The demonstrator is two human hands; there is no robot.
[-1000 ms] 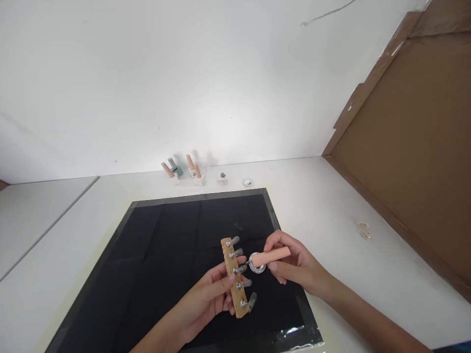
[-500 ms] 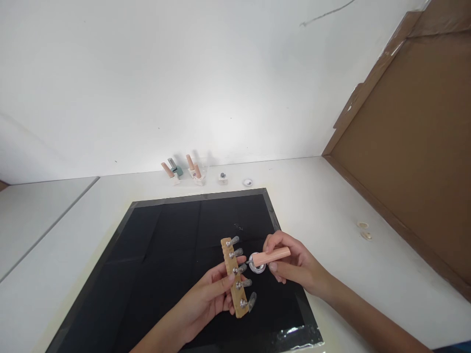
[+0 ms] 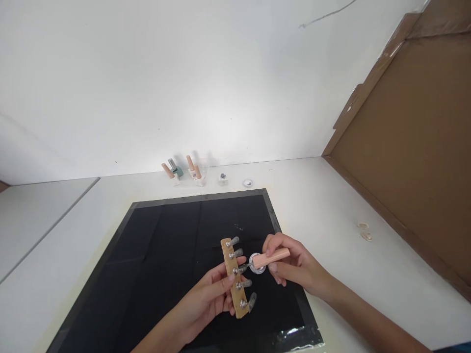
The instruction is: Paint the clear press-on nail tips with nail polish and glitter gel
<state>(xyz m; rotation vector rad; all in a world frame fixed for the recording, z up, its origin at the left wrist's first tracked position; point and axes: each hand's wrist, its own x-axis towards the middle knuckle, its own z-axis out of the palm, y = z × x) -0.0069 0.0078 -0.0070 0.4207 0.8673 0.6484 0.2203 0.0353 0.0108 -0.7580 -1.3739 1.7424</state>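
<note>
White table (image 3: 331, 206) (black mat (image 3: 176, 245))

Setting: small nail-art craft station. White tabletop (image 3: 331, 206) stood against bare white wall (image 3: 165, 73); black work mat (image 3: 165, 245) lay on it; nail polish bottles (image 3: 184, 171) lined the back; brown cardboard panel (image 3: 412, 147) leaned at right.

strip (image 3: 232, 277): pale wood, rough edge | tips (image 3: 243, 283): clear glossy plastic on shiny metal studs | handle (image 3: 271, 257): smooth matt peach plastic | mat (image 3: 165, 245): matt black, creased | table (image 3: 331, 206): smooth white | board (image 3: 412, 147): brown cardboard
</note>
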